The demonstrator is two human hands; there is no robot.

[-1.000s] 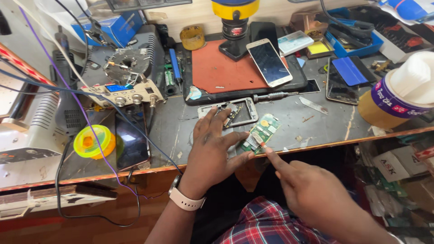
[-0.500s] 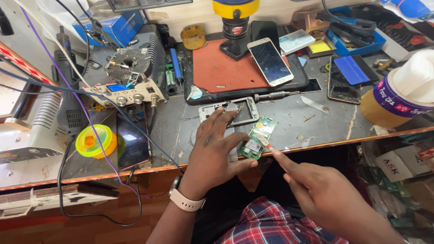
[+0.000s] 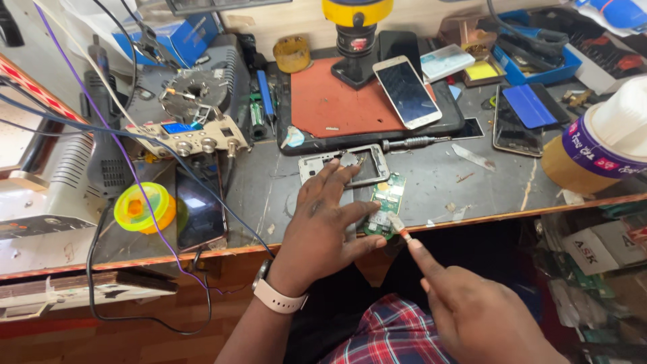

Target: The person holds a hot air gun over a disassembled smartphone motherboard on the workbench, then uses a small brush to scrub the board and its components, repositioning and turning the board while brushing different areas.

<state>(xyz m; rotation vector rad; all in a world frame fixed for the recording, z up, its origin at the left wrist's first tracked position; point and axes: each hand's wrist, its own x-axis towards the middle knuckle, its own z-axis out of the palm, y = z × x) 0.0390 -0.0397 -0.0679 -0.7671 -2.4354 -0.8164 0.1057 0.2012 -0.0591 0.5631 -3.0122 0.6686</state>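
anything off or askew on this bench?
The green circuit board hangs partly over the bench's front edge, pinned only by the left hand. The white phone lies half off the red mat.

Two hands are working at the bench (image 3: 458, 178): the left hand (image 3: 323, 229) and the right hand (image 3: 472, 307). One green circuit board (image 3: 385, 202) is lying at 6 o'clock. Three phones are resting there: a white one (image 3: 407, 92) at 12, two dark ones (image 3: 515, 128) (image 3: 199, 209) at 2 and 9. One metal phone frame (image 3: 371, 165) and one screwdriver (image 3: 411, 142) are sitting centrally.
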